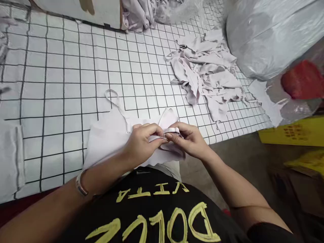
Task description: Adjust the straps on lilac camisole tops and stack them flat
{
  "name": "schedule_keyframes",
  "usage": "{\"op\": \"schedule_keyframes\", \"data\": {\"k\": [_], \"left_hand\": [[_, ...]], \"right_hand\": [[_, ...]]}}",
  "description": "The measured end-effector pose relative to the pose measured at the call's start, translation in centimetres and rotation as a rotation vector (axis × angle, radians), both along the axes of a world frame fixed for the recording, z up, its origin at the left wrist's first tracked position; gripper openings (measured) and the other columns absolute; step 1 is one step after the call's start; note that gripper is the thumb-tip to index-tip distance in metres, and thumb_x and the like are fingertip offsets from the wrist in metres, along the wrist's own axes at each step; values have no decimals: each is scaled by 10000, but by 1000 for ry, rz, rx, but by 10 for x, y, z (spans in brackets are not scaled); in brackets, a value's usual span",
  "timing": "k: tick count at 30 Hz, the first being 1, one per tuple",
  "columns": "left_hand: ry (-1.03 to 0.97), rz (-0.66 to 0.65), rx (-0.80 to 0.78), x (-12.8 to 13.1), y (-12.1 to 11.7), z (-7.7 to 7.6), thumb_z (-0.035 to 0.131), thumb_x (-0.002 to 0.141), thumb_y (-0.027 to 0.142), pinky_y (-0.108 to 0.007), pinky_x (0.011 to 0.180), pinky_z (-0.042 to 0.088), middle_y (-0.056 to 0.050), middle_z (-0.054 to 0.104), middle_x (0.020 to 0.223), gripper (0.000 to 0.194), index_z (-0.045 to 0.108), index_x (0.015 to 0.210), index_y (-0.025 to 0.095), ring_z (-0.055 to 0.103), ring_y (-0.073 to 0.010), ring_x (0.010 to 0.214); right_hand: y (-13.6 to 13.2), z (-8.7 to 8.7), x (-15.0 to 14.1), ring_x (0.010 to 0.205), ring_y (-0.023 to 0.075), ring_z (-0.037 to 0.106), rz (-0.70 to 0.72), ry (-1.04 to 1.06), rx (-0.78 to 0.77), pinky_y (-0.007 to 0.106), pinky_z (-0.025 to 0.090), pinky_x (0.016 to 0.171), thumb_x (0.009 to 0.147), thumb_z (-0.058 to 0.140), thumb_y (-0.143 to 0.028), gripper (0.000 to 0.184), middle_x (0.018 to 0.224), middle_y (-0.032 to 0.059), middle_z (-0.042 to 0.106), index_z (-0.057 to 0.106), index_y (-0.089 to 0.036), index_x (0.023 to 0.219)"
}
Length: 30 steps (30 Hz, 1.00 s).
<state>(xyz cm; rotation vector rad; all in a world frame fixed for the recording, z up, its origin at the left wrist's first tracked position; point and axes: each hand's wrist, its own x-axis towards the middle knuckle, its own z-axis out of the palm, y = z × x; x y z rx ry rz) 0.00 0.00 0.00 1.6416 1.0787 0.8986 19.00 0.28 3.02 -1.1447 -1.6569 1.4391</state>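
Observation:
A pale camisole-like garment point(106, 141) with thin straps lies at the table's near edge, partly over my lap. My left hand point(144, 143) pinches its upper edge between thumb and fingers. Close beside it, my right hand point(187, 138) is closed on a strap point(172, 130) of the same garment, near a small strap slider. The other strap point(117, 103) loops loosely on the table to the left of my hands. My fingertips hide the exact spot where strap and fabric meet.
A heap of similar pale garments point(210, 71) lies at the right of the grid-patterned table cover point(71, 67). Behind it stands a large plastic-wrapped bundle point(273, 37). A box point(101, 11) sits at the back; folded pale fabric point(10, 155) lies at left. Yellow packages point(291, 131) are lower right.

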Motion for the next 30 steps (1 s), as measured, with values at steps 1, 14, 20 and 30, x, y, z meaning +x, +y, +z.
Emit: {"op": "schedule_keyframes", "data": {"k": [1, 14, 20, 30], "left_hand": [[0, 7, 5, 0, 1, 1, 748, 753, 127, -281, 749, 409, 52, 654, 724, 152, 608, 734, 184, 594, -115, 722], [10, 48, 6, 4, 3, 6, 741, 738, 117, -248, 679, 408, 52, 619, 690, 200, 552, 707, 177, 575, -108, 682], [13, 89, 109, 5, 1, 3, 707, 728, 57, -268, 718, 418, 42, 646, 698, 174, 584, 711, 179, 591, -123, 692], [20, 78, 200, 5, 1, 3, 659, 736, 34, -299, 744, 403, 40, 632, 666, 177, 565, 680, 173, 573, -131, 679]], "right_hand": [[0, 0, 0, 721, 137, 561, 6, 8, -3, 234, 428, 651, 916, 672, -196, 62, 789, 6, 612, 649, -152, 878], [-3, -1, -2, 671, 137, 517, -44, -42, -13, 242, 409, 619, 913, 687, -303, 153, 741, -2, 591, 646, -163, 866], [-15, -8, -9, 672, 150, 555, -210, 50, -59, 250, 432, 625, 885, 724, -348, 204, 744, 9, 619, 631, -173, 833], [-27, -16, -20, 704, 156, 576, -317, 206, -117, 265, 464, 680, 910, 705, -322, 179, 756, 15, 620, 617, -176, 855]]}}
